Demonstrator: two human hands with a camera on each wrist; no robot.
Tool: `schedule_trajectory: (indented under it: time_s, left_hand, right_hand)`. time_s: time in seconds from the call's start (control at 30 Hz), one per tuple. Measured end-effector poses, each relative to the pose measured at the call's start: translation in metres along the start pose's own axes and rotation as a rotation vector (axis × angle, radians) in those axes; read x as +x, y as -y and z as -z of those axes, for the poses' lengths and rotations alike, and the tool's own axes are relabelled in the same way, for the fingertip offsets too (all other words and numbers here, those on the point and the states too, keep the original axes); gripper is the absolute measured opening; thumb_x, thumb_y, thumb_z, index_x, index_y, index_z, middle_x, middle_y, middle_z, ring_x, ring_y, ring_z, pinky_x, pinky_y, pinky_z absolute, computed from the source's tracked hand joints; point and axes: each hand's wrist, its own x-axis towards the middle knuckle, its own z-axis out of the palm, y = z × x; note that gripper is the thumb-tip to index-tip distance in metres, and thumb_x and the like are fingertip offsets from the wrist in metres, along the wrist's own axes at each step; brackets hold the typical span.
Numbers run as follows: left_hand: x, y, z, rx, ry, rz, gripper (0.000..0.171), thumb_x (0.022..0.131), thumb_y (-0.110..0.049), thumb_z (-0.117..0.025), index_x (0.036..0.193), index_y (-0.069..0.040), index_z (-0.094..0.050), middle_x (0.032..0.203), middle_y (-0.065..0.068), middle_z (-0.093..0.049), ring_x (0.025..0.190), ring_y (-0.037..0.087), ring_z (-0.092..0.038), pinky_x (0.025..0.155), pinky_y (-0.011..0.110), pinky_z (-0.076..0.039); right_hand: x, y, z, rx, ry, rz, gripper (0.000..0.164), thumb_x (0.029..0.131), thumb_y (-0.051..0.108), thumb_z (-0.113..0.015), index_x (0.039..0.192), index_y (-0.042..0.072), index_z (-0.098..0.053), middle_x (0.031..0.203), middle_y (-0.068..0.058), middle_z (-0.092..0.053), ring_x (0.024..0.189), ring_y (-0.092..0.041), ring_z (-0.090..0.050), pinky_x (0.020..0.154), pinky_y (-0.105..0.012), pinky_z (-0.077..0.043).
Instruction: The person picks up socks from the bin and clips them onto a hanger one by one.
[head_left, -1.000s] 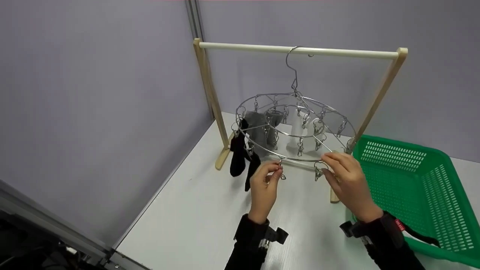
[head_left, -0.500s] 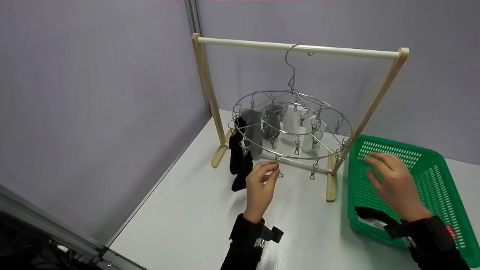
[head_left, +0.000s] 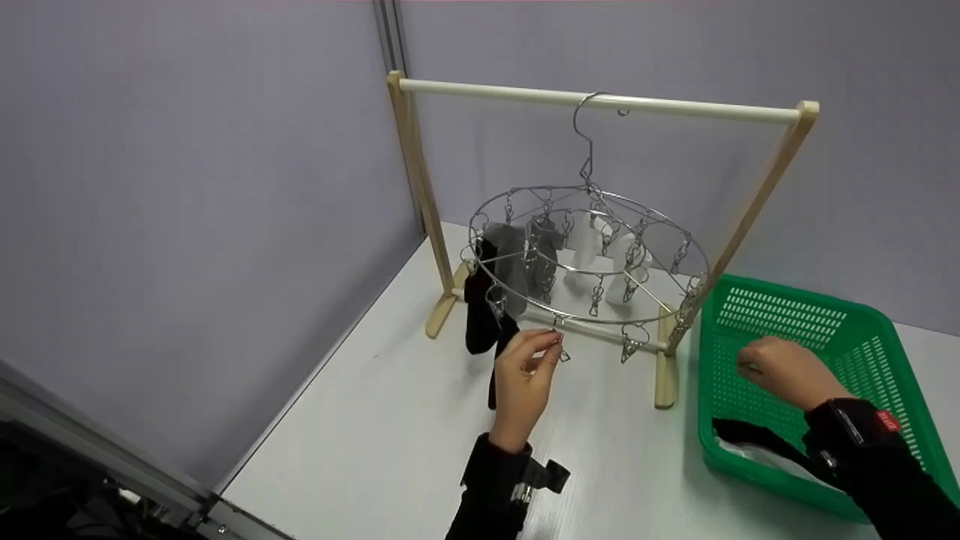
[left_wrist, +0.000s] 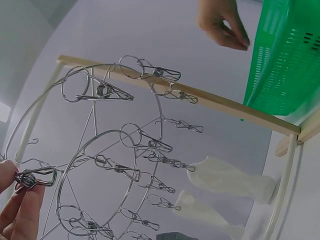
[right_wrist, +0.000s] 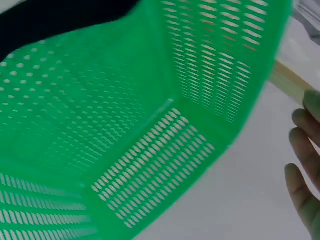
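Note:
A round metal sock hanger (head_left: 480, 264) with several clips hangs by its hook from a wooden rack (head_left: 487, 91). My left hand (head_left: 549, 348) pinches one clip (head_left: 562, 354) on the near rim between thumb and forefinger; the left wrist view shows the same clip (left_wrist: 36, 177) at my fingertips (left_wrist: 22, 207). Black socks (head_left: 478, 319), grey socks (head_left: 512, 255) and white socks (head_left: 592, 244) hang from other clips. My right hand (head_left: 750, 367) hovers over the green basket (head_left: 862, 352), fingers loosely curled downward, holding nothing. The right wrist view shows the basket's perforated inside (right_wrist: 125, 125).
Dark and white laundry (head_left: 750, 442) lies in the basket's near corner. The rack's wooden feet (head_left: 664, 386) stand on the white table (head_left: 390, 420). Grey partition walls close off the left and back. The table edge runs along the lower left.
My right hand left the hanger's rim, swung right over the basket and now dips toward it with fingers curled. The left hand has kept its pinch on the clip.

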Motion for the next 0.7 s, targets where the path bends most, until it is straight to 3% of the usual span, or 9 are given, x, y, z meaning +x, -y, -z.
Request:
schedule_trajectory:
  time_s: [0.17, 0.3, 0.37, 0.47, 0.5, 0.57, 0.63, 0.67, 0.7]
  left_hand:
    - [0.016, -0.051, 0.008, -0.068, -0.016, -0.010, 0.022, 0.071, -0.004, -0.057, 0.092, -0.007, -0.058, 0.092, 0.004, -0.050, 0.077, 0.014, -0.051, 0.054, 0.019, -0.045]
    - [0.023, -0.073, 0.014, -0.085, -0.015, -0.035, 0.021, 0.073, -0.004, -0.055, 0.094, -0.007, -0.057, 0.092, 0.004, -0.050, 0.077, 0.011, -0.051, 0.054, 0.016, -0.044]
    - [0.032, -0.096, 0.020, -0.095, 0.001, -0.005, 0.019, 0.073, -0.006, -0.055, 0.092, -0.007, -0.058, 0.090, 0.004, -0.051, 0.076, 0.011, -0.051, 0.054, 0.017, -0.044]
    - [0.037, -0.106, 0.021, -0.125, -0.003, -0.020, 0.019, 0.074, -0.009, -0.054, 0.092, -0.008, -0.058, 0.090, 0.002, -0.051, 0.076, 0.010, -0.051, 0.053, 0.016, -0.044]
    - [0.040, -0.116, 0.023, -0.126, 0.007, 0.008, 0.017, 0.075, -0.010, -0.054, 0.091, -0.007, -0.058, 0.089, 0.002, -0.051, 0.076, 0.010, -0.051, 0.054, 0.018, -0.044]
    - [0.041, -0.120, 0.023, -0.132, 0.004, 0.007, 0.017, 0.075, -0.011, -0.054, 0.091, -0.008, -0.058, 0.089, 0.002, -0.051, 0.076, 0.010, -0.051, 0.054, 0.017, -0.044]
    - [0.038, -0.115, 0.021, -0.124, -0.002, -0.012, 0.018, 0.074, -0.010, -0.054, 0.092, -0.008, -0.058, 0.090, 0.001, -0.051, 0.077, 0.010, -0.051, 0.054, 0.016, -0.044]
    - [0.038, -0.120, 0.022, -0.113, 0.010, 0.013, 0.017, 0.075, -0.011, -0.054, 0.091, -0.008, -0.058, 0.089, 0.002, -0.051, 0.077, 0.010, -0.051, 0.055, 0.018, -0.044]
    - [0.035, -0.111, 0.019, -0.115, 0.000, -0.011, 0.018, 0.074, -0.010, -0.054, 0.092, -0.008, -0.058, 0.090, 0.001, -0.051, 0.077, 0.009, -0.050, 0.054, 0.016, -0.044]
  right_hand:
    - [0.002, 0.037, 0.014, 0.107, 0.386, -0.197, 0.031, 0.059, 0.042, -0.061, 0.074, 0.015, -0.061, 0.072, 0.006, -0.055, 0.065, -0.014, -0.052, 0.053, -0.029, -0.042]
    - [0.002, 0.045, 0.008, 0.144, 0.578, -0.320, 0.045, 0.053, 0.041, -0.066, 0.082, 0.007, -0.060, 0.078, -0.001, -0.056, 0.069, -0.019, -0.051, 0.056, -0.032, -0.043]
    - [0.000, 0.046, 0.003, 0.141, 0.648, -0.363, 0.047, 0.052, 0.040, -0.067, 0.083, 0.006, -0.060, 0.077, -0.001, -0.055, 0.068, -0.018, -0.051, 0.055, -0.032, -0.042]
    - [-0.003, 0.048, 0.001, 0.136, 0.718, -0.407, 0.033, 0.050, 0.034, -0.070, 0.071, 0.010, -0.060, 0.067, 0.003, -0.053, 0.058, -0.013, -0.047, 0.049, -0.028, -0.040]
    - [-0.004, 0.048, 0.001, 0.135, 0.728, -0.410, 0.028, 0.050, 0.030, -0.070, 0.067, 0.012, -0.059, 0.062, 0.005, -0.052, 0.055, -0.011, -0.045, 0.046, -0.026, -0.038]
    - [-0.007, 0.048, 0.003, 0.144, 0.716, -0.389, 0.016, 0.051, 0.019, -0.068, 0.058, 0.014, -0.054, 0.054, 0.008, -0.046, 0.048, -0.008, -0.038, 0.041, -0.022, -0.033]
    - [-0.009, 0.047, 0.007, 0.151, 0.681, -0.354, 0.016, 0.052, 0.010, -0.064, 0.052, 0.015, -0.049, 0.049, 0.010, -0.040, 0.044, -0.006, -0.032, 0.038, -0.019, -0.027]
    - [-0.010, 0.046, 0.009, 0.156, 0.658, -0.327, 0.016, 0.053, 0.007, -0.061, 0.052, 0.015, -0.048, 0.049, 0.010, -0.038, 0.043, -0.005, -0.030, 0.037, -0.018, -0.025]
    - [-0.011, 0.044, 0.012, 0.168, 0.637, -0.298, 0.017, 0.054, 0.003, -0.059, 0.052, 0.015, -0.047, 0.049, 0.010, -0.036, 0.043, -0.004, -0.028, 0.037, -0.018, -0.023]
